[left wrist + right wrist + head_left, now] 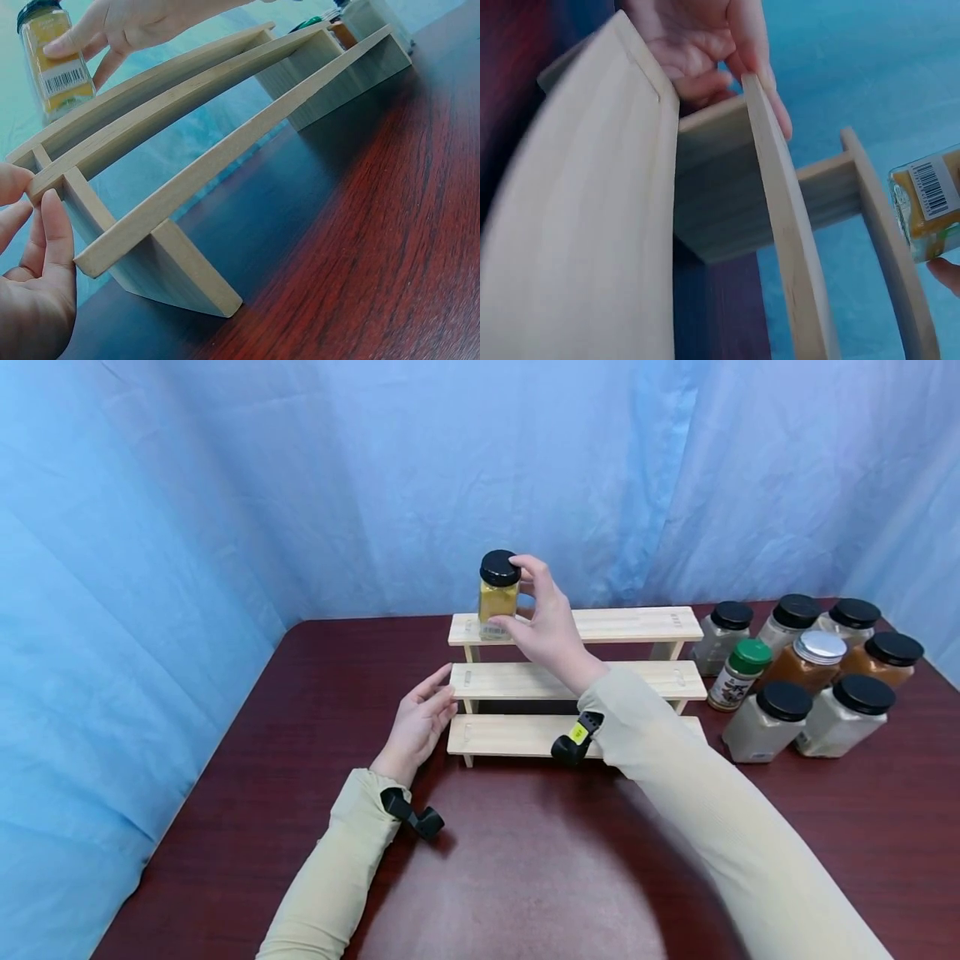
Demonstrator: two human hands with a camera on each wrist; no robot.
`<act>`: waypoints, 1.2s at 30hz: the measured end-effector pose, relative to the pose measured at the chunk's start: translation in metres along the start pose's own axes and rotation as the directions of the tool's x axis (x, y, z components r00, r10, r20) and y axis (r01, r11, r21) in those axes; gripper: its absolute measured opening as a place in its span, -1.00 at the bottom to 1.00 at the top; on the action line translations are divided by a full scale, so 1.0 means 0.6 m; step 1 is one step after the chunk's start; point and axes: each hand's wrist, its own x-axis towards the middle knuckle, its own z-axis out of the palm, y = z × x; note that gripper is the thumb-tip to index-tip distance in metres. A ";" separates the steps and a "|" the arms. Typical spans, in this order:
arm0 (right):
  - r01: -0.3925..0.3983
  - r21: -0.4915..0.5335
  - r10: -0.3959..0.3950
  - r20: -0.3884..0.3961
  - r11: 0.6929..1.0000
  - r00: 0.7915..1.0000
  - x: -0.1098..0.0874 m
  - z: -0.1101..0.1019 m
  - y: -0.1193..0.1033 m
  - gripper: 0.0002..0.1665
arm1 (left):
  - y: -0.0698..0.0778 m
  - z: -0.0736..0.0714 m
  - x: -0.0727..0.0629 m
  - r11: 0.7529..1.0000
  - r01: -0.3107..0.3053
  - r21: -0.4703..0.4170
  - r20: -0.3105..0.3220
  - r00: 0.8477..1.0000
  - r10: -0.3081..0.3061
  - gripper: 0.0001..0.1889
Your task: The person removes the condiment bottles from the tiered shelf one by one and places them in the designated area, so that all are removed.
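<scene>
A square glass jar of yellow powder with a black lid point(498, 597) is upright at the left end of the top tier. My right hand point(551, 627) grips it from the right side, thumb low in front and fingers near the lid. Whether its base touches the board I cannot tell. The three-tier wooden rack point(517, 737) stands on the table. My left hand point(422, 727) pinches the left end of its middle board point(97, 154), seen close in the left wrist view. The jar's barcode label point(930, 187) shows in the right wrist view.
Right of the rack stand several spice jars, among them a green-capped shaker point(738, 675), a silver-lidded jar point(808, 662) and a black-lidded jar point(767, 722). Blue curtains point(450, 468) hang behind and beside the dark red table point(300, 735).
</scene>
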 end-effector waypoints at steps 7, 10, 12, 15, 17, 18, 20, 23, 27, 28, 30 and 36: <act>-0.003 0.096 0.003 -0.003 0.995 1.000 -0.016 -0.005 -0.022 -0.12 | -0.001 -0.001 0.000 1.000 0.000 -0.001 0.004 1.000 0.000 -0.48; 0.016 0.134 -0.016 -0.004 0.991 1.000 -0.023 -0.007 -0.032 -0.12 | -0.001 -0.001 -0.001 1.000 -0.002 -0.009 0.006 1.000 0.002 -0.48; 0.033 0.155 -0.032 -0.008 0.987 0.999 -0.030 -0.009 -0.038 -0.12 | -0.001 -0.002 0.000 1.000 -0.002 -0.013 0.008 1.000 0.002 -0.48; 0.041 0.163 -0.040 -0.006 0.986 0.999 -0.041 -0.016 -0.045 -0.12 | -0.002 -0.002 0.001 1.000 -0.002 -0.021 0.011 1.000 0.002 -0.48; 0.047 0.162 -0.048 0.001 0.986 0.999 -0.048 -0.021 -0.049 -0.11 | -0.002 -0.002 0.002 1.000 -0.003 -0.029 0.013 1.000 0.003 -0.48; 0.048 0.159 -0.049 0.006 0.986 0.999 -0.053 -0.024 -0.051 -0.11 | -0.002 -0.002 0.002 1.000 -0.004 -0.031 0.014 1.000 0.005 -0.48; 0.049 0.152 -0.051 0.014 0.987 0.999 -0.061 -0.030 -0.055 -0.10 | -0.002 -0.001 0.001 0.999 -0.006 -0.032 0.015 1.000 0.007 -0.48; 0.059 0.167 -0.063 0.022 0.984 0.998 -0.073 -0.039 -0.058 -0.10 | -0.002 0.000 0.001 1.000 -0.007 -0.026 0.009 1.000 0.008 -0.48; 0.076 0.218 -0.083 0.022 0.973 0.996 -0.090 -0.053 -0.060 -0.08 | -0.002 0.000 0.002 1.000 -0.005 -0.015 0.000 1.000 0.005 -0.49; 0.084 0.228 -0.091 0.023 0.970 0.996 -0.094 -0.057 -0.061 -0.08 | -0.002 0.000 0.002 1.000 -0.005 -0.014 -0.001 1.000 0.005 -0.49; 0.106 0.249 -0.114 0.021 0.963 0.993 -0.101 -0.066 -0.060 -0.07 | -0.002 0.000 0.002 1.000 -0.008 -0.012 -0.002 1.000 0.008 -0.49; 0.142 0.279 -0.154 0.021 0.950 0.988 -0.127 -0.093 -0.055 -0.05 | -0.003 0.001 0.001 1.000 -0.013 -0.015 -0.001 1.000 0.013 -0.49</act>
